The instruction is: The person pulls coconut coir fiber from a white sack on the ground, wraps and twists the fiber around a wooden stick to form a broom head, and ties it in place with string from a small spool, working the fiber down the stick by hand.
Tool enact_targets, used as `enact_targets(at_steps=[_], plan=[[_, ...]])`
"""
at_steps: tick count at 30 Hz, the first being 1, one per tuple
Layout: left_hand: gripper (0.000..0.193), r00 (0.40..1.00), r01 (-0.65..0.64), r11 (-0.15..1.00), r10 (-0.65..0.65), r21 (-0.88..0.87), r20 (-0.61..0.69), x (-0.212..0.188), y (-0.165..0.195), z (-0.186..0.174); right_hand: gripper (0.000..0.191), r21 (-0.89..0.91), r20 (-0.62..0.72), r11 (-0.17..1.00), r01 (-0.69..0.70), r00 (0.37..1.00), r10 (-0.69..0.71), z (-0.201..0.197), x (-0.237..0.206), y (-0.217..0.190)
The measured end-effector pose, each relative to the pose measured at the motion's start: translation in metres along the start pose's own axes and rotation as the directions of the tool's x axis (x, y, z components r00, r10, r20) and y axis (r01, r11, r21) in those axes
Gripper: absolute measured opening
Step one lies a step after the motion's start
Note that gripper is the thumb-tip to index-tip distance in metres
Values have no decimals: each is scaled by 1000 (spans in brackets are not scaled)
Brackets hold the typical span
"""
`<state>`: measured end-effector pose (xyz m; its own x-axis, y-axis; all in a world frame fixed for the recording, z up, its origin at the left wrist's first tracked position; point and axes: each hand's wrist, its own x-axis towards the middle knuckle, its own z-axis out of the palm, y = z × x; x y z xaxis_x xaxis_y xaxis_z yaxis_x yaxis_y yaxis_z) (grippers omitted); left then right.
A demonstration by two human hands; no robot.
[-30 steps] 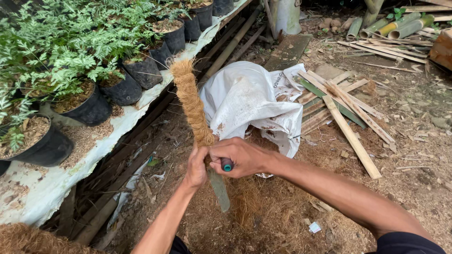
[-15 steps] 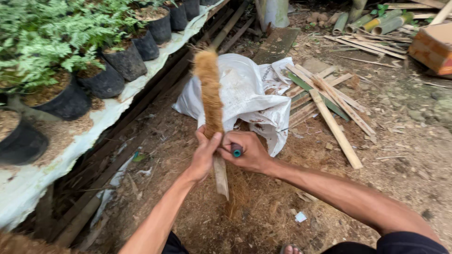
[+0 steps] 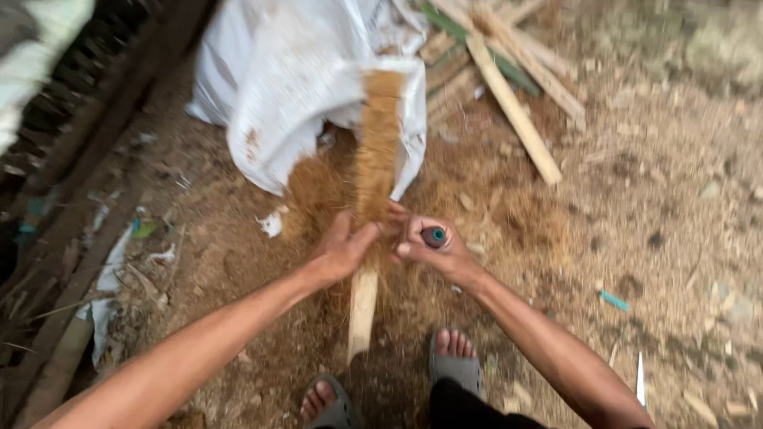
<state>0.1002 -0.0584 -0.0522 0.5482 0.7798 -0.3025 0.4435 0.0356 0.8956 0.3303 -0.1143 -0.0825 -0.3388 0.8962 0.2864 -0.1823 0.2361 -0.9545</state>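
The coir-wrapped stake (image 3: 377, 151) is tilting lower than a moment ago, over the white sack (image 3: 294, 87). Left hand (image 3: 343, 250) is clasping it; right hand (image 3: 433, 246) is pinching a green-capped tool (image 3: 434, 236) against it.

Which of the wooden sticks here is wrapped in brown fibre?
The upright stick between the left hand and right hand: coconut-like fibre covers its upper part. The slats piled beside the white sack lie bare.
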Motion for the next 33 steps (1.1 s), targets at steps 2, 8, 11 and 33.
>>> enact_targets(at_steps=[2,8,11,33], plan=[[51,995,81,925,-99,-372,-30,-2,-23,14,27,396,-87,897,-197,964,250,-3,-32,20],[56,926,368,872,-375,-324,44,-33,-70,36,12,759,-252,580,-295,689,680,5,-104,76],[81,956,276,885,-212,-375,202,-54,-85,42,13,790,-219,564,-240,749,626,9,-127,92],[88,906,370,686,-415,-627,80,-63,-88,89,36,-507,-285,420,-753,606,743,0,-151,73]])
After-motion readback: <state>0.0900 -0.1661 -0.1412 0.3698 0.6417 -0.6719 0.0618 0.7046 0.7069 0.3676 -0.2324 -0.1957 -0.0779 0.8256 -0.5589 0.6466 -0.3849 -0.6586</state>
